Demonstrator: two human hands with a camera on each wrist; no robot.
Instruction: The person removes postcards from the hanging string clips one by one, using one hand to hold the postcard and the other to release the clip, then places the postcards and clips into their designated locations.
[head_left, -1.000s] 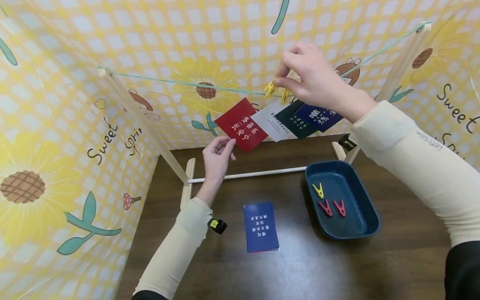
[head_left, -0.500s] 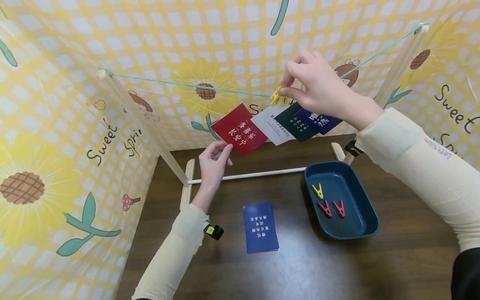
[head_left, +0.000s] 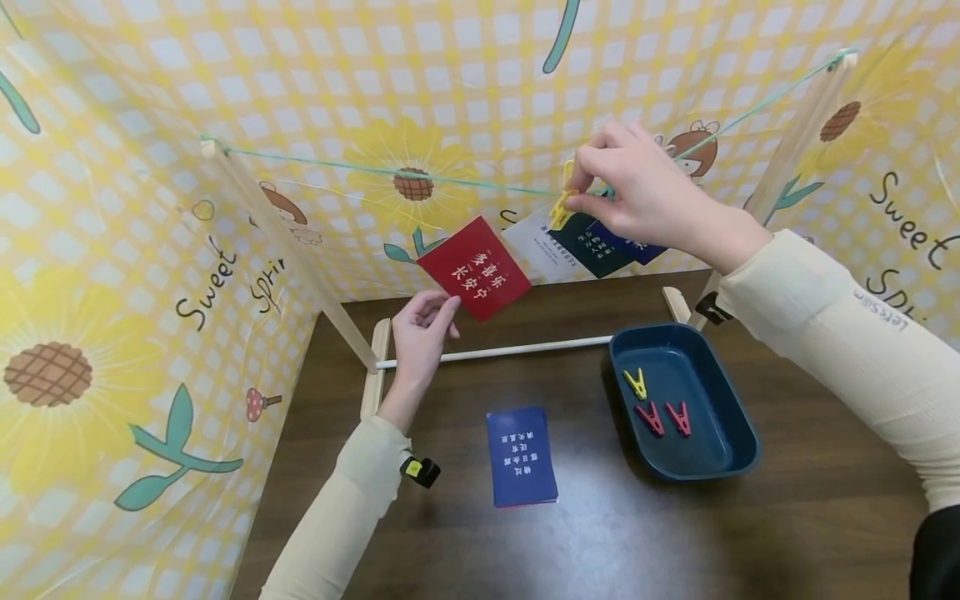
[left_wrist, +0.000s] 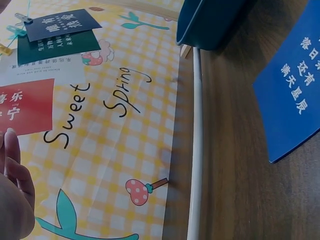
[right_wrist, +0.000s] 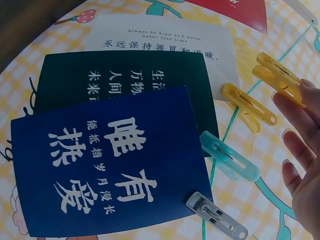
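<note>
My left hand (head_left: 420, 337) pinches a red card (head_left: 474, 267) by its lower left corner, below the green string (head_left: 337, 164). In my right hand (head_left: 637, 179), thumb and fingers pinch a yellow clothespin (right_wrist: 277, 77) close to the string. Three cards hang beside it in the right wrist view, overlapping. A second yellow clothespin (right_wrist: 250, 105) clips the white card (right_wrist: 165, 35), a teal clothespin (right_wrist: 230, 156) the dark green card (right_wrist: 65, 75), and a grey clothespin (right_wrist: 217, 216) the blue card (right_wrist: 100, 165). The red card's edge shows beyond the white one, apart from the string.
Wooden posts (head_left: 285, 242) hold the string, with a white rod (head_left: 525, 347) low between them. On the dark table (head_left: 420, 533) lie a stack of blue-topped cards (head_left: 522, 457) and a dark blue tray (head_left: 720, 417) holding one yellow and two red clothespins. A patterned cloth hangs behind.
My left hand has moved down and left with the red card, away from the white card. My right hand has come down and slightly right, still pinching the yellow clothespin.
</note>
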